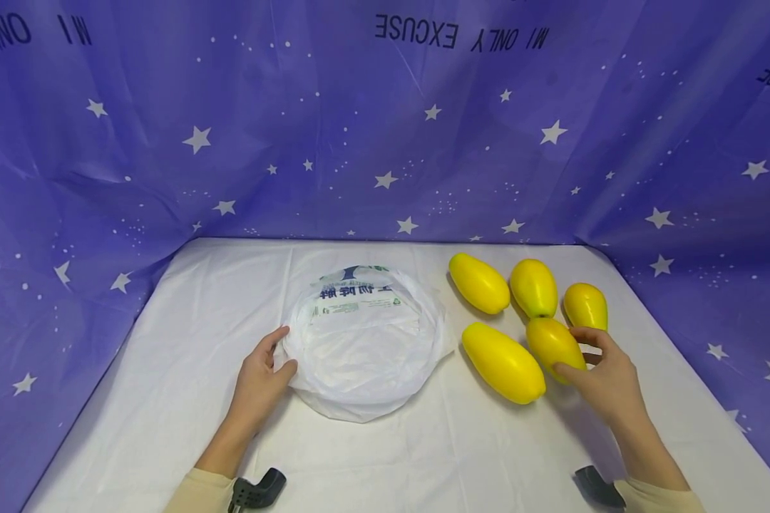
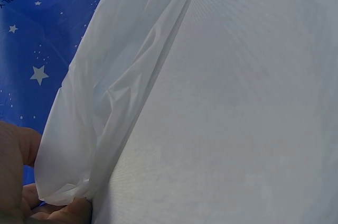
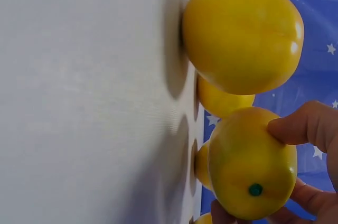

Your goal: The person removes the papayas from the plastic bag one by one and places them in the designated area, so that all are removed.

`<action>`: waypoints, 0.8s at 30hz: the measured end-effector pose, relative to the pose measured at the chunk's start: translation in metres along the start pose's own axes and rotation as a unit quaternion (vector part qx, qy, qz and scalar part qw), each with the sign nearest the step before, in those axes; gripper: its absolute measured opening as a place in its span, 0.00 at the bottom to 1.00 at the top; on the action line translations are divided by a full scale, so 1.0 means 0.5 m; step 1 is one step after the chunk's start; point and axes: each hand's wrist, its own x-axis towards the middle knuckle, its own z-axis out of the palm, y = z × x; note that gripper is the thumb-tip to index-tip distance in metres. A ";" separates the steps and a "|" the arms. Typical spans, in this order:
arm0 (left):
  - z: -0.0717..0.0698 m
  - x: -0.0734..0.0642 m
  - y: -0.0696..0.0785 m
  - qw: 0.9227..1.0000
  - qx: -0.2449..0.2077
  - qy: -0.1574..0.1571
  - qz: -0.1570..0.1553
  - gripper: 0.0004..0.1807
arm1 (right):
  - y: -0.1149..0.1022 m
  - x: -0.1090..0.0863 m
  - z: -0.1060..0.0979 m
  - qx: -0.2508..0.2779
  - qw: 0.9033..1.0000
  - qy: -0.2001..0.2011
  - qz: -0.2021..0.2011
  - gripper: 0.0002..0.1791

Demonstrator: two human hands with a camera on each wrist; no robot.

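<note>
A white plastic bag (image 1: 359, 399) with green and blue print lies on the table, its mouth spread into a wide round opening. My left hand (image 1: 263, 374) holds the bag's left edge, which sits between thumb and fingers in the left wrist view, where the bag's thin wall (image 2: 79, 129) rises. On the right, my right hand (image 1: 606, 374) grips a yellow papaya (image 1: 548, 342) from its right side, thumb on the near side. The green stem spot of this papaya (image 3: 251, 166) faces the right wrist camera. Just left of it lies another papaya (image 1: 503, 363).
Behind the held fruit are three more yellow papayas: one at the left (image 1: 479, 283), one in the middle (image 1: 534, 286) and a shorter-looking one at the right (image 1: 586, 305). A white cloth (image 1: 411, 463) covers the table. A purple star-printed curtain (image 1: 334, 128) encloses the back and sides.
</note>
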 end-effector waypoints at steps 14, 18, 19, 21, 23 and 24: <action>0.008 0.006 -0.008 1.000 -0.012 0.007 0.007 0.32 | 0.028 -0.002 0.016 -0.016 0.999 -0.035 0.032 0.43; 0.004 0.003 -0.009 1.000 -0.015 0.007 0.007 0.32 | 0.028 -0.002 0.023 -0.016 0.998 -0.052 0.022 0.46; 0.003 0.002 -0.009 1.000 -0.016 0.007 0.008 0.32 | 0.027 -0.001 0.026 -0.017 0.998 -0.053 0.020 0.46; 0.000 0.003 -0.008 1.000 -0.008 0.010 0.014 0.32 | 0.021 0.000 0.028 -0.017 0.999 -0.043 0.009 0.45; -0.003 0.006 -0.005 0.999 0.017 0.017 0.024 0.32 | 0.011 0.000 0.027 -0.019 1.000 -0.013 -0.010 0.42; -0.004 0.008 -0.003 0.999 0.031 0.020 0.029 0.32 | 0.004 -0.001 0.027 -0.018 1.000 0.007 -0.022 0.40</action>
